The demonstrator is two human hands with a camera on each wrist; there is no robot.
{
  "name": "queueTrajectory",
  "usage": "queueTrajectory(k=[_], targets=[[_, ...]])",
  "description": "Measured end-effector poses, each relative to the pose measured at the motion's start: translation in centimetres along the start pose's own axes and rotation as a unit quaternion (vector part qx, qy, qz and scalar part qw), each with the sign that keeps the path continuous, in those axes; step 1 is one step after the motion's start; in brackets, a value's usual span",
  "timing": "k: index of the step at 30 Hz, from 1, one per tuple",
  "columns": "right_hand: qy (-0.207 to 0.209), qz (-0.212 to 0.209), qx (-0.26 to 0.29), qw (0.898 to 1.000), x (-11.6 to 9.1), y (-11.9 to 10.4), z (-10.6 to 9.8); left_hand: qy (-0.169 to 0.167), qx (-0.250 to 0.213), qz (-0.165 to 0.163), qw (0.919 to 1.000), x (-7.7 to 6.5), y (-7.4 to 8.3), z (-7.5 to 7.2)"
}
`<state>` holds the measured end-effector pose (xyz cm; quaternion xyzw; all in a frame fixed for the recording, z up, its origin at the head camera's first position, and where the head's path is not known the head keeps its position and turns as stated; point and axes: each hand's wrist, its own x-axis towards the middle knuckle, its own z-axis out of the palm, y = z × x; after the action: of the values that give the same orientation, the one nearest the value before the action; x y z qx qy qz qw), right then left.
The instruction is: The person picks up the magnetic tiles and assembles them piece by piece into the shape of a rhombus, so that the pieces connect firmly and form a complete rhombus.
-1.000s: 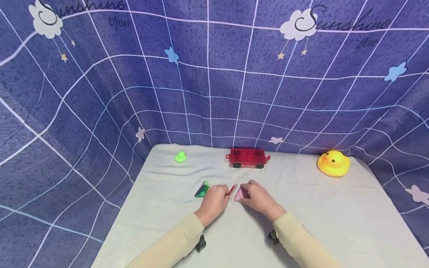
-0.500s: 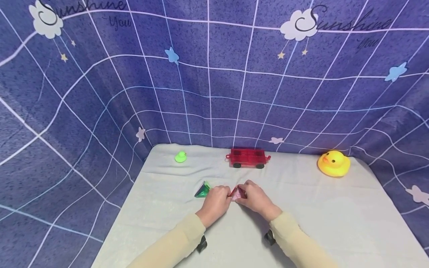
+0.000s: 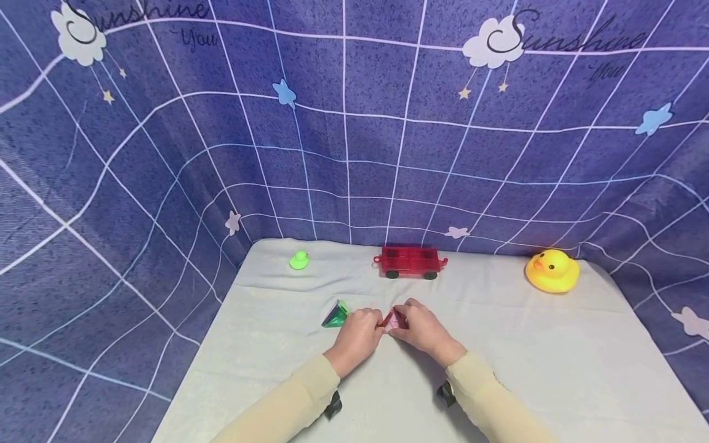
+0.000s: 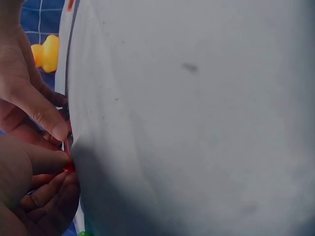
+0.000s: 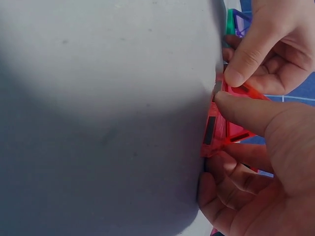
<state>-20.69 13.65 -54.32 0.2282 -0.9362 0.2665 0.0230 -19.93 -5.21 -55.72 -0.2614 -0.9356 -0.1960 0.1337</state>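
– Pieces (image 3: 392, 322), red: found where?
– Found right of centre, lower in frame than the red wagon (image 3: 410, 261).
– And gripped?
– Pinched between thumb and fingers, left hand (image 3: 357, 337) and right hand (image 3: 425, 329) both.

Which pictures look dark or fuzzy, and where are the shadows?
Head view: bright and mostly even, with a soft shadow by the right hand; left wrist view: dimmer, a dark shadow on the white cloth beside the left hand, and the yellow duck looks blurry; right wrist view: shadow across the cloth's lower part, brighter above.
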Motion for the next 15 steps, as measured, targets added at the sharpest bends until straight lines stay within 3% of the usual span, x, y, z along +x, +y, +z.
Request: queueTrajectory(k=[15], targets=[[-0.004,-0.010,-0.007,1.000,0.05,0.36,0.06,-0.006,-0.067,-0.021,0.9975,-0.18,-0.76,0.13]])
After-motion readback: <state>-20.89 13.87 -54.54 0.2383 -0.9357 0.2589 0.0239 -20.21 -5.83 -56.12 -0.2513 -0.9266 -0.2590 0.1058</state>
